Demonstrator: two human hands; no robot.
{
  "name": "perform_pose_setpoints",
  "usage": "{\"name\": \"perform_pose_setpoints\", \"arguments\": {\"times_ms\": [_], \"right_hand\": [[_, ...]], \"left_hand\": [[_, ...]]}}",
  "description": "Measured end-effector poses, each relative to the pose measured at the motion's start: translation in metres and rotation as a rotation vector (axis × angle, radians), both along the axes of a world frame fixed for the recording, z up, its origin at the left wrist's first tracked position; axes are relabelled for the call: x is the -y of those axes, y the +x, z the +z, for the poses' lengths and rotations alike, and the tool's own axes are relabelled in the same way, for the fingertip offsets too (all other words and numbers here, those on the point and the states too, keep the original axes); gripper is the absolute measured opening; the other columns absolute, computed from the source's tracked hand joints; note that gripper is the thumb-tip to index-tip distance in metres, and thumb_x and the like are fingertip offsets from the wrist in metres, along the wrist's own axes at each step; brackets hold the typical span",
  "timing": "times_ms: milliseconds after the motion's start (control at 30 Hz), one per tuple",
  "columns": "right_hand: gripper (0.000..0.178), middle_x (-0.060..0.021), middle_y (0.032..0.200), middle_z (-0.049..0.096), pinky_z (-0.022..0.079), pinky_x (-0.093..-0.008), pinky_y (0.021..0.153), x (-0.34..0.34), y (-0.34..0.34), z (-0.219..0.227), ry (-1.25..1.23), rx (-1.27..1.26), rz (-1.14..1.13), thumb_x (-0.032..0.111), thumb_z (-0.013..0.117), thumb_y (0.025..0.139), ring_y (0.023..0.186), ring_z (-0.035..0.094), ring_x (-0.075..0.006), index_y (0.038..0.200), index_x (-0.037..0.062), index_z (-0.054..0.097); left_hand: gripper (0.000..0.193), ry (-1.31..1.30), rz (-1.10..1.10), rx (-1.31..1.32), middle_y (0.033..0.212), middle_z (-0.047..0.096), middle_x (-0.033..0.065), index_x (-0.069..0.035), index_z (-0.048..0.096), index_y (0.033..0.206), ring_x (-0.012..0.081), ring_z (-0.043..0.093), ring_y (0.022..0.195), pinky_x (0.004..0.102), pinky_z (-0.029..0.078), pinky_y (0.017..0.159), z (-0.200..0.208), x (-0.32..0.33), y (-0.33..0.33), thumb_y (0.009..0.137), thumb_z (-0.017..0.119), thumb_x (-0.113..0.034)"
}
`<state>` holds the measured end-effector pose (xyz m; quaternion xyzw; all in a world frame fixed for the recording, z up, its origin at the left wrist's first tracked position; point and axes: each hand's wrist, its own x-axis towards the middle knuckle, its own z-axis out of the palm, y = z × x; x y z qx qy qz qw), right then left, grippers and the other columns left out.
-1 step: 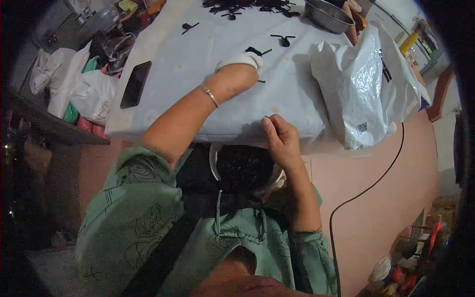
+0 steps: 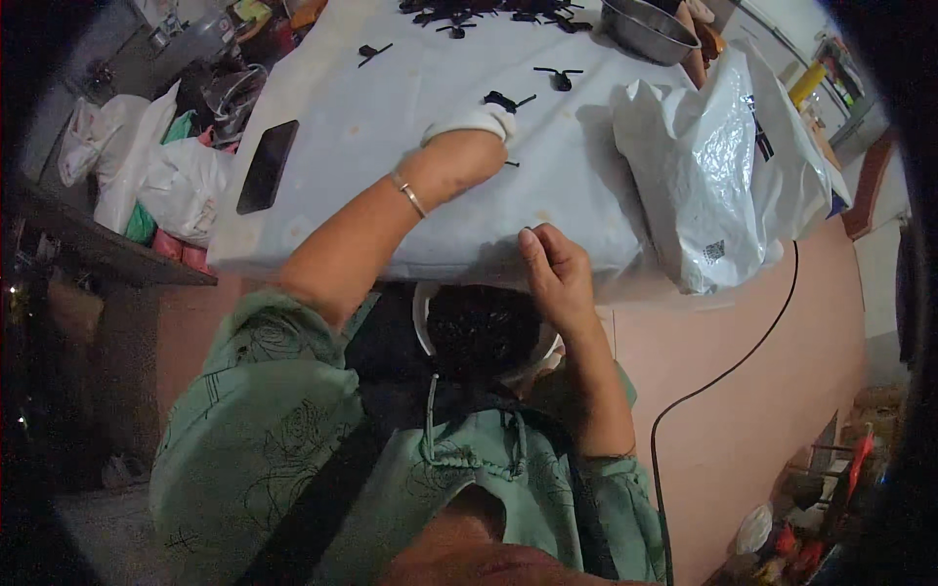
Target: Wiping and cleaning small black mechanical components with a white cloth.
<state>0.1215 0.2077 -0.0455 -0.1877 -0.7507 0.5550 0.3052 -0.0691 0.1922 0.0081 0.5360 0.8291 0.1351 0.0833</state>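
My left hand reaches over the table, partly covered by a white glove or cloth, with a bracelet at its wrist. It looks curled, its fingers mostly hidden. A thin dark end sticks out beside it. Just beyond its gloved part lies a small black piece with thin strips. My right hand is closed in a pinch at the table's near edge; a tiny dark spot shows at the fingertips, too small to name. Below, a white-rimmed tub of black pieces stands at my lap, partly behind the right hand.
Similar black pieces lie farther off, with a pile at the far edge. A metal bowl and a big white plastic bag stand at right. A dark phone lies left. A black cable runs down the right side.
My left hand has shifted slightly left, and the thin dark end beside it has moved with it. The right hand stays in place.
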Motion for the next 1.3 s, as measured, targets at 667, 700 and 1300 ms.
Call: {"name": "perform_pose_setpoints", "arguments": {"times_ms": [667, 700, 1300], "right_hand": [[0.018, -0.0019, 0.057, 0.044, 0.035, -0.0230, 0.047, 0.007, 0.000, 0.011, 0.199, -0.181, -0.251, 0.012, 0.055, 0.083, 0.053, 0.038, -0.0074, 0.070, 0.0008, 0.048], [0.020, -0.0016, 0.057, 0.044, 0.035, -0.0226, 0.049, 0.005, 0.002, 0.012, 0.152, -0.125, -0.190, 0.013, 0.053, 0.084, 0.055, 0.037, -0.0068, 0.069, 0.0009, 0.048], [0.030, 0.0051, 0.063, 0.047, 0.036, -0.0206, 0.055, 0.019, -0.011, -0.013, -0.141, -0.082, -0.017, 0.024, 0.042, 0.091, 0.061, 0.039, -0.0039, 0.077, 0.0002, 0.054]], "left_hand": [[0.027, 0.413, -0.222, 0.871, 0.075, 0.053, 0.0005, -0.003, 0.044, 0.107, 0.0050, 0.049, 0.057, 0.0209, 0.043, 0.047, -0.020, 0.083, 0.079, 0.081, 0.050, -0.007], [0.027, 0.436, -0.213, 0.830, 0.075, 0.053, 0.0002, -0.003, 0.045, 0.107, 0.0048, 0.049, 0.056, 0.0207, 0.042, 0.046, -0.022, 0.083, 0.079, 0.080, 0.050, -0.007], [0.011, 0.550, -0.355, -0.045, 0.071, 0.049, 0.0145, -0.004, 0.051, 0.068, 0.0322, 0.050, 0.062, 0.0427, 0.039, 0.053, -0.031, 0.083, 0.082, 0.072, 0.051, -0.014]]}}
